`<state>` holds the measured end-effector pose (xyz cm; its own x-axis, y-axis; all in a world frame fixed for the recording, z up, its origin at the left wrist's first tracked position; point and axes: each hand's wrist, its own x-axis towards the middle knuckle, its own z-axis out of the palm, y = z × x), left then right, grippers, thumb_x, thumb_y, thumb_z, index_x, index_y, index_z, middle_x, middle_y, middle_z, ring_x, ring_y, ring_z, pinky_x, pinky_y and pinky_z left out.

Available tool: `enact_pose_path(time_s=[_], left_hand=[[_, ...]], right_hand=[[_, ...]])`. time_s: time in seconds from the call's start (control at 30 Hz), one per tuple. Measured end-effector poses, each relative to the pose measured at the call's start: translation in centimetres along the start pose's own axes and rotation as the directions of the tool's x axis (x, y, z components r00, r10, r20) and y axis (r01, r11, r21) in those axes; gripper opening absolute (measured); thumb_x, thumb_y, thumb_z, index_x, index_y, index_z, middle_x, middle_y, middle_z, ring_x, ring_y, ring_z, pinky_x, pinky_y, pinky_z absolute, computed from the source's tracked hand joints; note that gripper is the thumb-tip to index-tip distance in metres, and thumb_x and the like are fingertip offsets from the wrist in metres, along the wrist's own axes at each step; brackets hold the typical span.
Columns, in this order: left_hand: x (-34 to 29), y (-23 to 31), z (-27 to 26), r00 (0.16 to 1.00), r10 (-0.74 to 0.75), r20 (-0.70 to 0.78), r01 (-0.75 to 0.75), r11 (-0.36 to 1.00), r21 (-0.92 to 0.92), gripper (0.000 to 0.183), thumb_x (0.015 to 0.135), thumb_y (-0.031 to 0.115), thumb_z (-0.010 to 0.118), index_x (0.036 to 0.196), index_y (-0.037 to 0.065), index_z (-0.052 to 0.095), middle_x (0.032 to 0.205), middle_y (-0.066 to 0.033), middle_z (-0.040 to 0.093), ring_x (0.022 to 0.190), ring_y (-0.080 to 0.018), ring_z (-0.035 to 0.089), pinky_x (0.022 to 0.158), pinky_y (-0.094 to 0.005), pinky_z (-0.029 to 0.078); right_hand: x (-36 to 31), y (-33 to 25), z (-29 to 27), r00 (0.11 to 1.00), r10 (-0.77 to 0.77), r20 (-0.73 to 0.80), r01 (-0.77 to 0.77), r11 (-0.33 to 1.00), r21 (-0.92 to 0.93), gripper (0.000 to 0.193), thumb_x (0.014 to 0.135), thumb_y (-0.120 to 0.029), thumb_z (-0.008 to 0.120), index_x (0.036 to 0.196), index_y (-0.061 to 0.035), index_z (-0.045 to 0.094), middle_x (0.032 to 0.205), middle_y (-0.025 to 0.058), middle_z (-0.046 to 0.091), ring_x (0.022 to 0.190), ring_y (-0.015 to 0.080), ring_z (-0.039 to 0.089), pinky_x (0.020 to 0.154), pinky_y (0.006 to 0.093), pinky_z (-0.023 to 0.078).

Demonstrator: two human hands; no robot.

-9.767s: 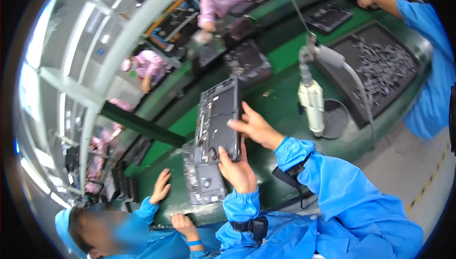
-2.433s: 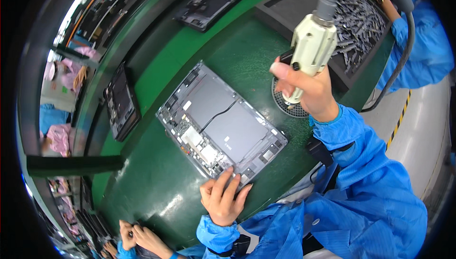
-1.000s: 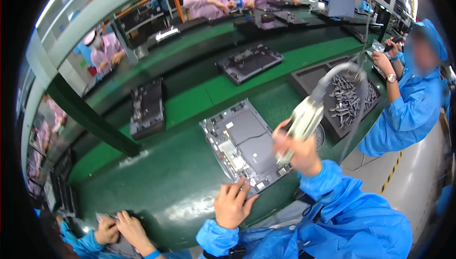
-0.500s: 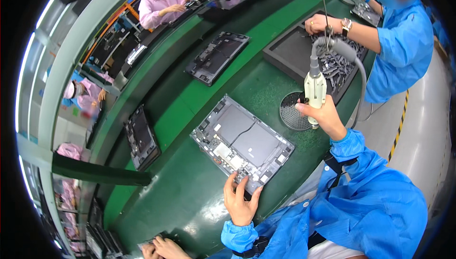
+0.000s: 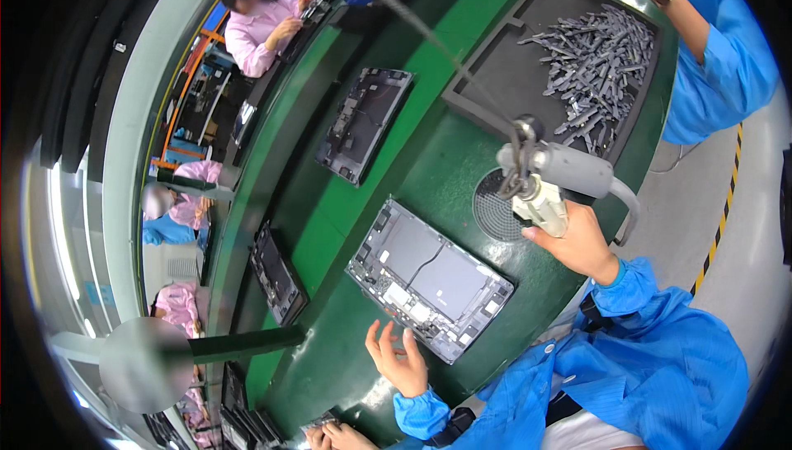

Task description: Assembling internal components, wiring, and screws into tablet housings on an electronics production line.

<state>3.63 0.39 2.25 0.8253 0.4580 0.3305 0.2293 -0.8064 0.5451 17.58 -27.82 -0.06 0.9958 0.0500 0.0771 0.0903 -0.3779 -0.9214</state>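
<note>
An opened tablet [image 5: 433,273] lies flat on the green bench, its battery and circuit board exposed. Beside its lower left edge hovers my left hand [image 5: 400,363], fingers apart and holding nothing. My right hand [image 5: 582,244] is wrapped round a cream electric screwdriver [image 5: 544,209], which hangs from a cable and has a grey hose bending off its top. The tool is right of the tablet, over the edge of a round black dish [image 5: 488,204] with a gridded surface. Its tip is hidden from view.
Beyond the screwdriver, a black tray [image 5: 495,108] holds a pile of small grey strips [image 5: 598,66]. A co-worker in blue [image 5: 718,79] stands beside it. More opened tablets [image 5: 363,124] lie along the lighter green strip. Another person's hands [image 5: 338,436] show at the lower edge.
My left hand has lifted away from the tablet's edge. My right hand keeps hold of the screwdriver, now tilted differently. The co-worker's hand has withdrawn from the tray, and the whole view has shifted.
</note>
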Motion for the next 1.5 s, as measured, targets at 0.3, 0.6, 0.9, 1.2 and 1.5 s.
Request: enact_pose_path(time_s=[0.3, 0.6, 0.9, 1.2, 1.5], left_hand=[[3.6, -2.1, 1.3, 0.978, -0.200, 0.051, 0.194, 0.975, 0.105, 0.035, 0.083, 0.023, 0.065, 0.105, -0.002, 0.057, 0.069, -0.0115, 0.063, 0.060, -0.0258, 0.062, 0.056, -0.0368, 0.048], [4.4, -5.3, 0.6, 0.888, -0.350, 0.299, 0.433, 0.856, -0.282, 0.041, 0.080, 0.024, 0.069, 0.101, -0.009, 0.056, 0.066, -0.0124, 0.065, 0.054, -0.0164, 0.061, 0.051, -0.0309, 0.047], [11.2, -7.7, -0.5, 0.620, -0.047, 0.784, 0.582, 0.697, -0.418, 0.031, 0.084, 0.022, 0.067, 0.094, -0.006, 0.056, 0.074, -0.0091, 0.065, 0.063, -0.0129, 0.063, 0.055, -0.0251, 0.054], [31.4, -11.1, 7.8, 0.843, -0.375, 0.386, 0.456, 0.878, -0.143, 0.089, 0.063, 0.072, 0.065, 0.093, -0.011, 0.064, 0.085, -0.0231, 0.063, 0.077, -0.0276, 0.064, 0.065, -0.0380, 0.055], [32.5, -4.3, 8.4, 0.835, -0.402, 0.376, 0.495, 0.848, -0.192, 0.055, 0.074, 0.036, 0.071, 0.111, -0.002, 0.061, 0.117, -0.0209, 0.059, 0.110, -0.0312, 0.056, 0.088, -0.0412, 0.049]], right_hand=[[0.6, -1.0, 0.0, 0.991, -0.135, -0.011, 0.135, 0.991, 0.003, 0.036, 0.074, -0.010, 0.073, 0.104, 0.0012, 0.056, 0.100, 0.0149, 0.059, 0.094, 0.0270, 0.059, 0.083, 0.0331, 0.047], [-3.7, -2.3, 2.5, 0.951, -0.128, 0.281, 0.137, 0.990, -0.013, 0.038, 0.077, -0.009, 0.070, 0.109, 0.0048, 0.055, 0.083, 0.0124, 0.065, 0.066, 0.0196, 0.064, 0.057, 0.0275, 0.051], [-2.3, -2.9, 6.0, 0.756, 0.138, 0.640, -0.114, 0.990, -0.078, 0.040, 0.077, -0.022, 0.072, 0.098, 0.0090, 0.056, 0.056, 0.0030, 0.052, 0.049, 0.0075, 0.049, 0.045, 0.0252, 0.040], [-5.0, -4.2, 6.4, 0.688, 0.242, 0.684, -0.331, 0.943, 0.000, 0.043, 0.092, -0.026, 0.055, 0.115, 0.0071, 0.041, 0.074, 0.0113, 0.061, 0.051, 0.0147, 0.058, 0.045, 0.0260, 0.048], [-6.1, -3.7, 6.8, 0.592, 0.262, 0.762, -0.596, 0.779, 0.196, 0.051, 0.089, -0.014, 0.057, 0.127, 0.0026, 0.027, 0.088, 0.0168, 0.061, 0.057, 0.0222, 0.064, 0.051, 0.0277, 0.055]])
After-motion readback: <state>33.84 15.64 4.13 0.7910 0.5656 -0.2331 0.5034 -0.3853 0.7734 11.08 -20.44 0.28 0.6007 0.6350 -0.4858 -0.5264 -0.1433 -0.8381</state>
